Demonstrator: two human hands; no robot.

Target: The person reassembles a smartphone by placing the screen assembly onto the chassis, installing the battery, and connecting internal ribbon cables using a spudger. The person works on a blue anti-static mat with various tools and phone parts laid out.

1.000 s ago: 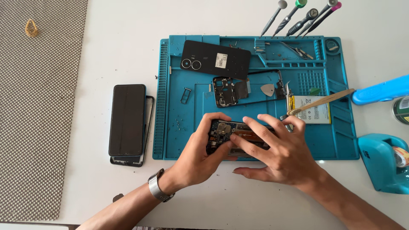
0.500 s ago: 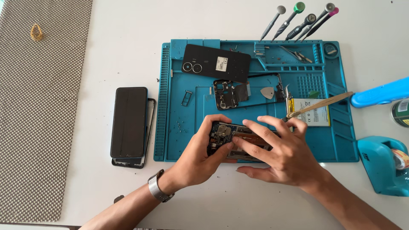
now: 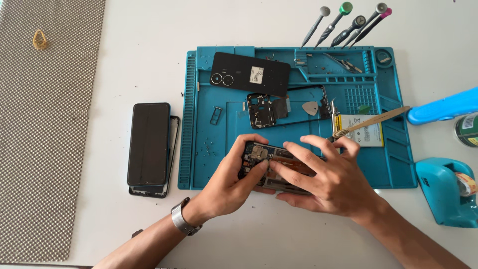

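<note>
Both hands on opened phone, front edge of blue mat.

Left hand (image 3: pixel 234 182) and right hand (image 3: pixel 326 179) pinch the opened phone (image 3: pixel 271 164) over the mat (image 3: pixel 209 149); fingers curled on its circuit side. Advisable: steady grip, light fingertip pressure, battery (image 3: pixel 361 130) kept apart.

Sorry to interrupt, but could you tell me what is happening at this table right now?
A person is working on an opened phone over a blue repair mat. The left hand holds its left end, and the right hand covers the rest, fingers pressed on its exposed insides. On the mat lie the black back cover, a black inner frame, a battery and a grey pick. Another dark phone lies left of the mat, screwdrivers above it.
</note>
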